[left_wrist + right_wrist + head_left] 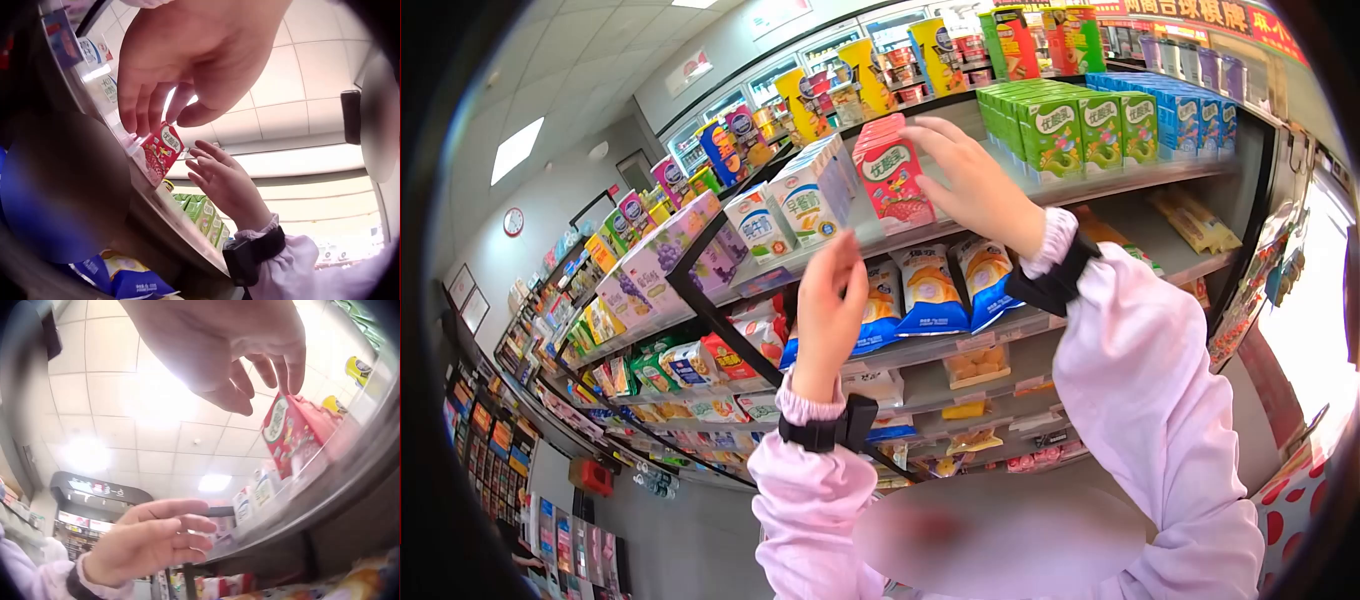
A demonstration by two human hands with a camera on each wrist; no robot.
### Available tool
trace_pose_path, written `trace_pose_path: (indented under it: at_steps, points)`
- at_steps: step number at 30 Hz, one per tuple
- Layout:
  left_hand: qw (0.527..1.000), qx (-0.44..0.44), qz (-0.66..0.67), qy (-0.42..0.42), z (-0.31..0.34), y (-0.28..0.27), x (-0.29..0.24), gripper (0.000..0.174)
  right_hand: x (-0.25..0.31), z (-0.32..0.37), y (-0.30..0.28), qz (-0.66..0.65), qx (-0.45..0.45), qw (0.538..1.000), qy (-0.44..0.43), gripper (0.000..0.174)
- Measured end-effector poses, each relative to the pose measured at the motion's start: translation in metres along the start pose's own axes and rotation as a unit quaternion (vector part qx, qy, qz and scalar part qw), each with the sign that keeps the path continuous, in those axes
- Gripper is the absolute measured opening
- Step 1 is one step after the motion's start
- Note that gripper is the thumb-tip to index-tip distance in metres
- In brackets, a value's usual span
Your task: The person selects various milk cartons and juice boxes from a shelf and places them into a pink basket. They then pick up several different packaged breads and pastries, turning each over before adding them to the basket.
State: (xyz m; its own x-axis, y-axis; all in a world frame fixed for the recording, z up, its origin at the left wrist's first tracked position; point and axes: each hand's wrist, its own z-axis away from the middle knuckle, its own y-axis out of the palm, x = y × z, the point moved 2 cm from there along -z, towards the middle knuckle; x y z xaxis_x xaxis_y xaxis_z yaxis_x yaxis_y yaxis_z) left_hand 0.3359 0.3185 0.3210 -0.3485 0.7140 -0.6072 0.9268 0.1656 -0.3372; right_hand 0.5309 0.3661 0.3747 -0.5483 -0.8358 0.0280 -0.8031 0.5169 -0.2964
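A row of red drink cartons (895, 185) stands upright on the top shelf, front one facing me. My right hand (980, 185) is at its right side, fingers extended over the top edge and thumb apart, with nothing gripped. In the right wrist view, the fingertips (294, 378) hang right at the top of the red carton (287, 437). Lower and to the left, my left hand (832, 305) is raised in front of the shelf edge, fingers loosely bent and holding nothing. White milk cartons (810, 205) stand just beyond it, left of the red row.
Green cartons (1055, 140) and blue cartons (1190, 125) fill the top shelf's right side. Purple-white boxes (650, 260) stand left, past a black shelf post (725, 315). Blue-and-yellow snack bags (930, 290) lean on the shelf below. Tall yellow canisters (868, 80) stand behind.
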Motion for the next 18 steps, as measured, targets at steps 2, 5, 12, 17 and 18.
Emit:
trace_pose_path:
  at_steps: [2,5,12,17,18]
  points:
    - [0.996,-0.03,-0.064,0.047,-0.028,0.01,-0.001,0.043,-0.013,-0.009,0.003,0.041,-0.003,0.999,0.004,0.041]
    - [0.989,-0.068,-0.116,0.055,-0.058,0.023,0.009,0.052,-0.026,-0.013,0.008,0.015,0.008,1.0,0.014,0.039]
    - [0.999,0.009,0.042,-0.015,-0.088,0.04,0.024,0.047,-0.03,-0.011,0.005,-0.057,0.063,0.995,0.049,0.036]
    - [0.999,-0.024,0.023,0.038,-0.082,0.043,0.026,0.039,-0.023,-0.006,0.003,-0.114,0.064,0.99,0.054,0.036]
    - [0.998,-0.028,0.018,0.045,-0.081,0.043,0.026,0.038,-0.022,-0.005,0.003,-0.121,0.061,0.99,0.049,0.037]
